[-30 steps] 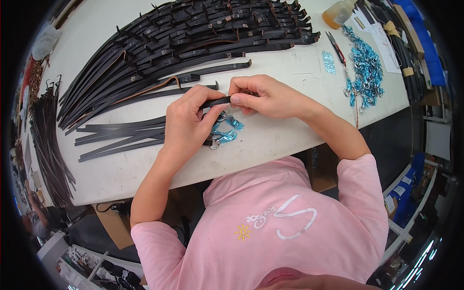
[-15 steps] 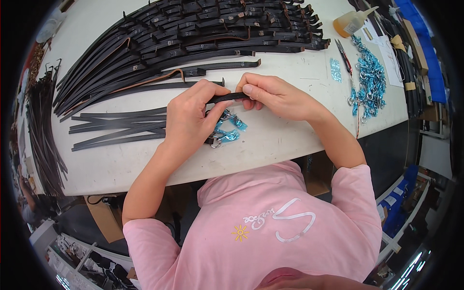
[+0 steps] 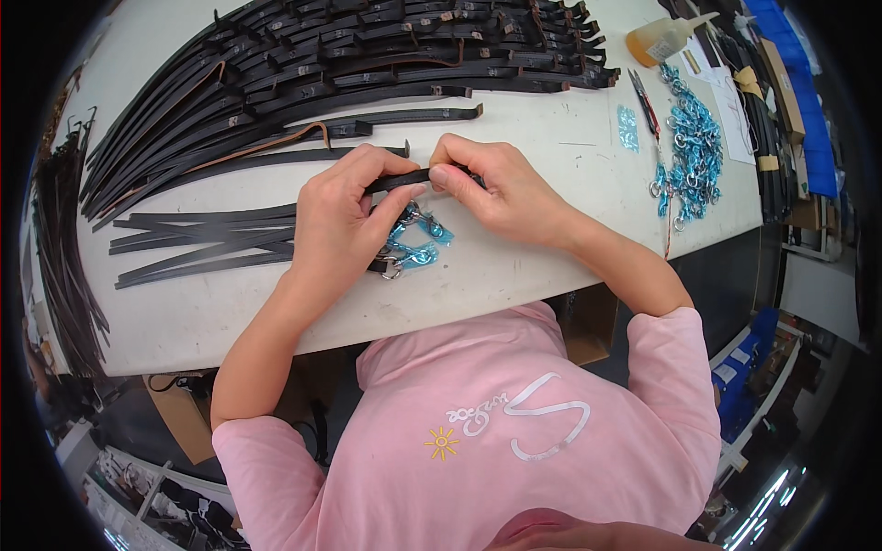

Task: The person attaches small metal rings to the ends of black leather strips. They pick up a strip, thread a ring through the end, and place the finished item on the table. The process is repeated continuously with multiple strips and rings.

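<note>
Between my two hands, just above the table, runs a narrow black strap (image 3: 404, 180). My left hand (image 3: 342, 207) pinches it between thumb and fingers. At the strap's right end, my right hand (image 3: 482, 186) is closed on it, thumb on top, and its fingers hide the tip. Under and beside my left hand lie metal clasps in blue plastic wrap (image 3: 415, 253), with a metal ring close by. Several black straps (image 3: 197, 241) stretch out flat to the left of that hand, their right ends hidden behind it.
A large pile of black straps (image 3: 303, 78), some with brown undersides, covers the far table (image 3: 542, 266). At the right are blue-wrapped metal clasps (image 3: 694, 147), scissors (image 3: 646, 103) and a bottle of amber liquid (image 3: 660, 42). More straps (image 3: 69, 248) hang at the left edge.
The whole view has shifted slightly, so the table and straps sit a little further left. Both hands keep their pinch on the strap, and my right fingers have shifted on its end.
</note>
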### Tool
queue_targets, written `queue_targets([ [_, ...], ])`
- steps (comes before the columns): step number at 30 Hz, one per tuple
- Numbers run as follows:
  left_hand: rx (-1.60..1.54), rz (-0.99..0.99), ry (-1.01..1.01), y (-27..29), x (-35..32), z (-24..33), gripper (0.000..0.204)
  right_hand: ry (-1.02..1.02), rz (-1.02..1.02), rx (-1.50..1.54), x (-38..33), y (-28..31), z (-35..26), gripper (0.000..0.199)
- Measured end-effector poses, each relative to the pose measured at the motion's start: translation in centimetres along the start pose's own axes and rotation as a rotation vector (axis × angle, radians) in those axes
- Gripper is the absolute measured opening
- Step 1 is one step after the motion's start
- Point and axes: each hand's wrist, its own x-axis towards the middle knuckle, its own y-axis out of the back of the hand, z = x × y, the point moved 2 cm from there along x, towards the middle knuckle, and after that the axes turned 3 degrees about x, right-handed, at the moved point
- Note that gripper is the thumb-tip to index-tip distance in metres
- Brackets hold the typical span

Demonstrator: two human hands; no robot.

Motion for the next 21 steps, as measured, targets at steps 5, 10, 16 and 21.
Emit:
queue_targets([
  [5, 0.013, 0.012, -0.037, -0.2, -0.3, -0.1, 0.017, -0.036, 0.021, 0.071, -0.1, -0.4, 0.4, 0.019],
  [10, 0.127, 0.109, -0.222, 0.0, 0.0, 0.1, 0.019, -0.151, -0.165, 0.422, 0.3, 0.5, 0.5, 0.022],
  [16, 0.268, 0.178, -0.313, 0.4, -0.3, 0.5, 0.020, -0.116, -0.228, 0.507, 0.1, 1.6, 0.5, 0.027],
  [21, 0.286, 0.228, -0.385, 0.2, -0.3, 0.4, 0.021, -0.111, -0.256, 0.447, 0.2, 1.3, 0.8, 0.028],
])
